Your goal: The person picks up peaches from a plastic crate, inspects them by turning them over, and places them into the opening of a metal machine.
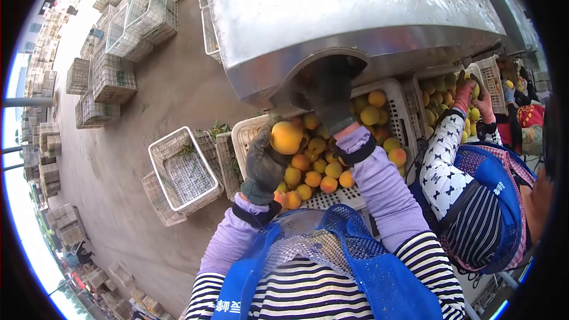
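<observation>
My left hand, in a dark work glove, is closed around a yellow peach above the left side of a white plastic crate. More yellow and orange-blushed peaches fill this crate beneath my hands. My right hand, also gloved, reaches into the arched opening of a metal machine. Its fingers are lost in the dark there, so what they hold or touch is hidden.
At the right a co-worker handles fruit over another crate. A white crate stands on the floor to the left. Stacked crates rise farther off. The machine's metal edge overhangs my crate.
</observation>
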{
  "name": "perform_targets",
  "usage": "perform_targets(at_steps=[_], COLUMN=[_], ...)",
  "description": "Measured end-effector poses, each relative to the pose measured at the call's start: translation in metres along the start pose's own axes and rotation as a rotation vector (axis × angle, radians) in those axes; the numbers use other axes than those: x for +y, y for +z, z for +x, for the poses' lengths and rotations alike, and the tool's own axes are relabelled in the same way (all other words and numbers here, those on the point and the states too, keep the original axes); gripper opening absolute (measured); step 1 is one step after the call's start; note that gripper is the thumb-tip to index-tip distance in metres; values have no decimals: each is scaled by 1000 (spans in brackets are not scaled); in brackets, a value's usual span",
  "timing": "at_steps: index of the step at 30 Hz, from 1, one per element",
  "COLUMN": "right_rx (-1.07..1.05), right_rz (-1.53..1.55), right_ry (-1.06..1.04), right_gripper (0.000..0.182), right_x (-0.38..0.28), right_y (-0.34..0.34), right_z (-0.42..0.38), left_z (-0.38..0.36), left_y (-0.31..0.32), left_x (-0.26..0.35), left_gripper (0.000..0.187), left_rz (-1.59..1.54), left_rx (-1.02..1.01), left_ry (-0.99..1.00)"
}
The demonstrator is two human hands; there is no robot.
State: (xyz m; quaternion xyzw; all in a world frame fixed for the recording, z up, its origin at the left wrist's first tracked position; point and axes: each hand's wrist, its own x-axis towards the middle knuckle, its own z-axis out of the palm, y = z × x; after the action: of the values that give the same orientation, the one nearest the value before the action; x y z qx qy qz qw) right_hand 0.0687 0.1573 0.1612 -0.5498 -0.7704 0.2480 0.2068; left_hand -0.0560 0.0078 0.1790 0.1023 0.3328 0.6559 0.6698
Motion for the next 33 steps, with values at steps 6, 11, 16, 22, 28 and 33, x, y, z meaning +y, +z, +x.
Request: perform_targets(at_steps=[6,11,16,22,28,33], right_rx=[129,7,66,185,275,432], right_rz=[135,177,388,-40,164,75], right_ry=[-252,-345,-334,-65,-54,-221], right_gripper=[88,89,82,82,74,45], right_x=[-22,-12,-9,-12,9,6], right_y=[-24,-14,-39,-22,5,-14], right_z=[-92,-100,-100,-96,-14,-10], left_z=[-1,4,3,20,15,3], left_y=[-16,-15,13,15,-16,-71], left_x=[-14,-27,0,-14,-9,-29], left_gripper=[45,46,43,45,42,49], left_rz=[148,-19,-27,207,508,1778], left_rx=[-150,-54,-82,-119,104,-207], left_ry=[-39,-172,-233,11,31,175])
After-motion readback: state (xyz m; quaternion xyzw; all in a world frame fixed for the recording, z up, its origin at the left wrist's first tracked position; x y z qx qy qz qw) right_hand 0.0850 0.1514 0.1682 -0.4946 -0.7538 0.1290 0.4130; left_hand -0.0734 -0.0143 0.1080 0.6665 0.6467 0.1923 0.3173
